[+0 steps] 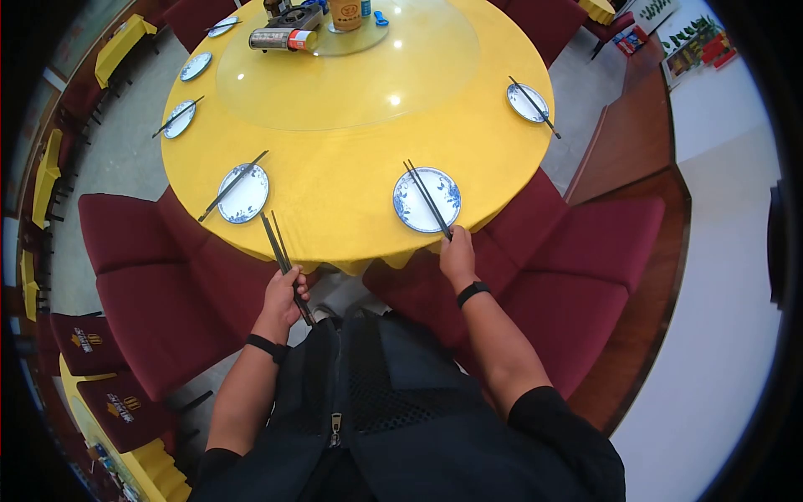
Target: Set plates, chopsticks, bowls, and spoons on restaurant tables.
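Note:
My left hand (pixel 284 294) is closed around a bunch of dark chopsticks (pixel 274 240), held just off the table's front edge with their tips pointing up and away. At the near right, my right hand (pixel 457 253) grips the lower ends of a pair of chopsticks (pixel 426 197). That pair lies across a white plate with blue flowers (pixel 410 207), its far tips past the plate's upper rim. Left of it, another blue-flowered plate (pixel 250 201) has chopsticks (pixel 232 186) resting slantwise over it. Both plates sit on the yellow tablecloth (pixel 335 180).
More plates with chopsticks stand at the right (pixel 523 99) and left (pixel 176 125) rims. A glass turntable (pixel 351 92) carries a gas canister (pixel 284 39), a portable stove and a brown cup (pixel 345 15). Dark red chairs (pixel 159 268) flank me on both sides.

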Available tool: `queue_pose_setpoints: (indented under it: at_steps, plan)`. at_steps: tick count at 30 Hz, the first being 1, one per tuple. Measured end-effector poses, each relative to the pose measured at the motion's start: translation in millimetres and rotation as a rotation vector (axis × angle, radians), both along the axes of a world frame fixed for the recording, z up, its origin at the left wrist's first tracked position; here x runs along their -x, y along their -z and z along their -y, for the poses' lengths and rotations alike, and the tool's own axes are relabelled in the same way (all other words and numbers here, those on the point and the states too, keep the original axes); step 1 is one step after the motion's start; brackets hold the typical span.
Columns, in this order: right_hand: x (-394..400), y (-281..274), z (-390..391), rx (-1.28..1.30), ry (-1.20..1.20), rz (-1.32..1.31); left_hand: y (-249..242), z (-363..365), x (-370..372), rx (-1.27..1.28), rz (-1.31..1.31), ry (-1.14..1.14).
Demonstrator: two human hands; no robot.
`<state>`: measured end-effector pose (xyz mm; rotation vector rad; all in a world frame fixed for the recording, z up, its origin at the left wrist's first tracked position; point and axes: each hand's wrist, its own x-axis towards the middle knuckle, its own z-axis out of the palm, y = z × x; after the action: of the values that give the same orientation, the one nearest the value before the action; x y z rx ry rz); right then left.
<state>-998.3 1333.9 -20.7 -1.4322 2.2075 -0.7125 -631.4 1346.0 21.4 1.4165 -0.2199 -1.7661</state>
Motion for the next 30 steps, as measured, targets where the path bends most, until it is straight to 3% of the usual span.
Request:
queue_pose_setpoints:
  at_steps: [5, 14, 18, 21, 23, 30]
  plan:
    - [4.7, 6.4, 2.5, 0.085, 0.041, 0.101, -0.1, -0.1, 10.7, -0.011, 0.034, 0.038]
    - [32.8, -15.6, 22.3, -0.034, 0.190, 0.274, -0.6, 2.2, 17.6, -0.014, 0.075, 0.068]
    - [52.7, 21.6, 49.0, -0.053, 0.102, 0.276, -5.1, 1.6, 19.1, -0.035, 0.092, 0.077]
    - [53.2, 19.9, 62.3, -0.187, 0.050, 0.517, -7.0, -0.5, 19.1, -0.039, 0.111, 0.058]
    - [51.2, 18.3, 67.5, -0.196, 0.159, 0.693, -7.3, -3.0, 18.9, -0.053, 0.117, 0.032]
    - [39.4, 11.7, 93.4, -0.190, 0.169, 0.826, -7.4, -13.6, 17.3, -0.049, 0.120, 0.012]
